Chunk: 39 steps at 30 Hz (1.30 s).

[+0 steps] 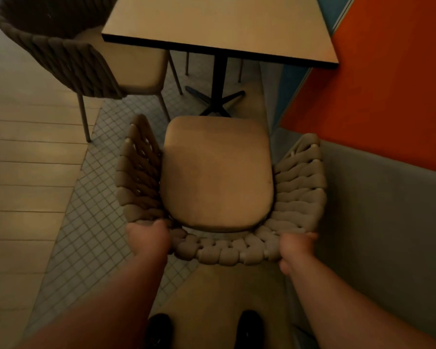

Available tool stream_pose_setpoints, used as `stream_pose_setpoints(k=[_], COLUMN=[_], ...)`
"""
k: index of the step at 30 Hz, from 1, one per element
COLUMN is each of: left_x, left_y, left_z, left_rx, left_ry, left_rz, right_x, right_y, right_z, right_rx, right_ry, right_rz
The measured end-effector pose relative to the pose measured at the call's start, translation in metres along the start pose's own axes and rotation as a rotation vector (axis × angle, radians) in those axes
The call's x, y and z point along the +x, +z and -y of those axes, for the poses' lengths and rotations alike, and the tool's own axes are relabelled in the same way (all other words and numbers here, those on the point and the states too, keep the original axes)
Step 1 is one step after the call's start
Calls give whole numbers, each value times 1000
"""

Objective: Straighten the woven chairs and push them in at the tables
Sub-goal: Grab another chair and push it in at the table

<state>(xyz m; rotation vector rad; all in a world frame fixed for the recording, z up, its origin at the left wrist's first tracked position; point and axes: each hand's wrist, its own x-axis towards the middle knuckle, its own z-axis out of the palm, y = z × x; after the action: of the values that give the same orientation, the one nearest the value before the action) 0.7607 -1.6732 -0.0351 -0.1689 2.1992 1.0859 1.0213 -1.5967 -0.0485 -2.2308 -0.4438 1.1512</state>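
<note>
Gripping the near woven chair (217,172) by its back rim (224,253) w/ both hands: left hand (149,239) clamped on the rim's left bend, right hand (296,249) on the right bend, fingers (308,236) of each curled round the thick woven cord, holding tight by the look of it. Stands pulled out from the table (212,26), seat front just short of the pedestal base (215,99), none of the cushion under the tabletop yet. Faces the table roughly square, maybe turned a touch; hard to tell w/ the wide lens. Sits close beside the grey padded seat (375,210) on the right, so little room that side. Judging progress: early for this table, nothing clearly finished. Needs a straight push fwd till the cushion slides under the table edge, w/ a small correction if skewed. Leaves the 2nd woven chair (61,51) at the table's left side too: angled to the table, cushion partly overlapped by the table corner, prob. wants squaring & a further push. Can't see other tables; only some thin legs (186,64) beyond the pedestal, poss. a 3rd chair across, position unclear. Worth watching for chair legs catching on the tiled floor (91,197) or the right arm of the weave scraping the grey seat during the push.
</note>
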Motion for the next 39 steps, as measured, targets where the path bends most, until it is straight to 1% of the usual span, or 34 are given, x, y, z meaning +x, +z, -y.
stream_pose_setpoints(k=[2, 8, 14, 18, 22, 25, 27, 28, 29, 30, 31, 32, 33, 34, 35, 37, 39], left_x=[-2, 2, 22, 34, 44, 44, 45, 43, 43, 42, 43, 42, 40, 34, 30, 29, 28], left_y=[7, 31, 54, 73, 86, 84, 83, 80, 76, 73, 68, 64, 60, 55, 52, 59, 67], left_z=[-10, -33, -54, -68, -75, -75, -81, -86, -92, -96, -93, -89, -85, -84, -83, -85, -88], left_rx=[16, -2, 18, -8, -23, 30, 112, 261, 512, 785, 1019, 1172, 1295, 1399, 1474, 1549, 1578], left_ry=[18, 56, 93, 130, 161, 168, 158, 155, 184, 304, 562, 897, 1149, 1254, 1276, 1252, 1267], left_rz=[-5, -21, -22, -9, -16, -19, 12, 11, 6, 12, 42, 126, 258, 370, 409, 344, 305], right_x=[10, 28, 43, 59, 69, 72, 72, 67, 63, 54, 49, 42, 36, 28, 25, 25, 29], right_y=[4, 20, 37, 48, 57, 57, 57, 55, 53, 50, 48, 44, 41, 38, 33, 36, 40], right_z=[8, 36, 65, 82, 93, 92, 95, 99, 104, 110, 110, 108, 105, 102, 100, 100, 104], right_rx=[-9, -54, -161, -148, -146, -190, -256, -347, -502, -717, -964, -1174, -1348, -1473, -1532, -1553, -1554], right_ry=[-41, -77, -104, -147, -127, -143, -146, -169, -224, -346, -564, -829, -1028, -1109, -1143, -1167, -1210], right_rz=[-13, -29, -19, 46, 22, -15, 27, 40, 37, 20, 17, 64, 169, 268, 313, 286, 255])
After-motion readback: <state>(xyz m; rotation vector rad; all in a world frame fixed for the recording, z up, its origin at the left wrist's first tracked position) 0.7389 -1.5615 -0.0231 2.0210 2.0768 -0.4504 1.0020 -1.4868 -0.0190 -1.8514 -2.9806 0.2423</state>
